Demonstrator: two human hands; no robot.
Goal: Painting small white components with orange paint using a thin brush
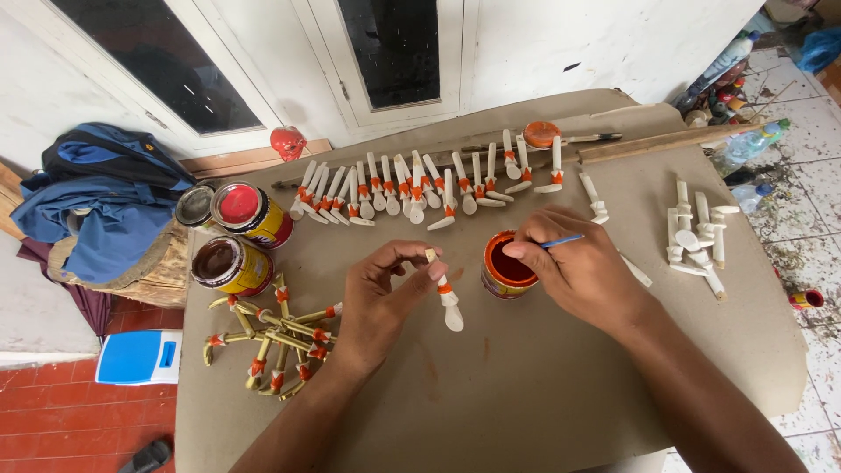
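Note:
My left hand (377, 293) pinches the top end of a small white carved wooden piece (448, 293) that bears an orange band, its round end hanging down over the brown board (543, 385). My right hand (583, 267) holds a thin blue-handled paintbrush (561, 241), its tip dipped into an open tin of orange paint (506, 265) that stands just right of the piece.
A row of several white pieces with orange bands (420, 186) lies at the far edge. Unpainted white pieces (696, 236) sit right. Yellow pieces with orange bands (276, 337) are piled left, beside two paint tins (241, 236). A blue bag (105, 193) rests far left.

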